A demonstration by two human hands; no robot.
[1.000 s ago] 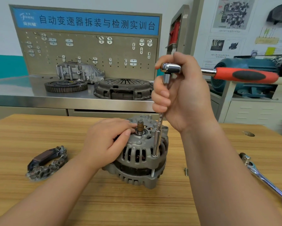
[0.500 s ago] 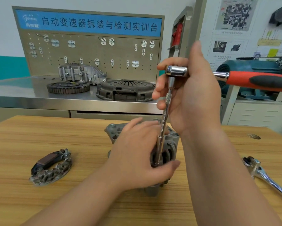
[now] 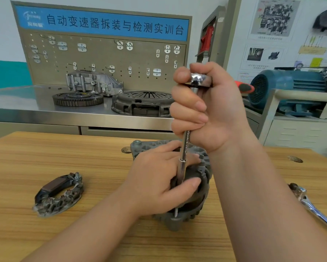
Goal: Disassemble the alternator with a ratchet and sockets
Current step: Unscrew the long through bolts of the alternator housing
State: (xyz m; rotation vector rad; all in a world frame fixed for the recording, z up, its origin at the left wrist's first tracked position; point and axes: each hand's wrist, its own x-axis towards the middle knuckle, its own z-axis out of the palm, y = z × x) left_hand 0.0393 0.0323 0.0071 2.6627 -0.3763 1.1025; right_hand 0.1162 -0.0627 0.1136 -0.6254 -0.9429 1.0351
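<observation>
Alternator (image 3: 198,197) stands on the wooden table (image 3: 64,148), about midway between its left and right edges and a little in from the far edge. Its grey ribbed body is upright, with one mounting lug pointing toward the far edge.

The left hand (image 3: 157,184) grasps the alternator from above. Its fingers lie curled over the top and its thumb presses against the near side, just beside the extension bar (image 3: 183,154).

The right hand (image 3: 206,110) is clenched around the ratchet (image 3: 198,80), with its fingers wrapped round the shiny head and the upper part of the extension bar. The bar runs nearly straight down from the head, past the left thumb, to a thin bolt at the alternator's near rim. The ratchet's red and black handle (image 3: 244,87) pokes out behind the right hand and is mostly hidden.

A dark, curved electrical part (image 3: 58,191) lies flat near the table's left edge, well apart from the alternator. A second chrome ratchet (image 3: 317,210) lies near the right edge.

Beyond the table, a steel bench (image 3: 26,103) carries a toothed ring (image 3: 77,98), a clutch cover (image 3: 141,103) and a cast housing (image 3: 94,82), below a pegboard (image 3: 102,59) with a blue sign. A blue motor (image 3: 287,86) sits to the right.
</observation>
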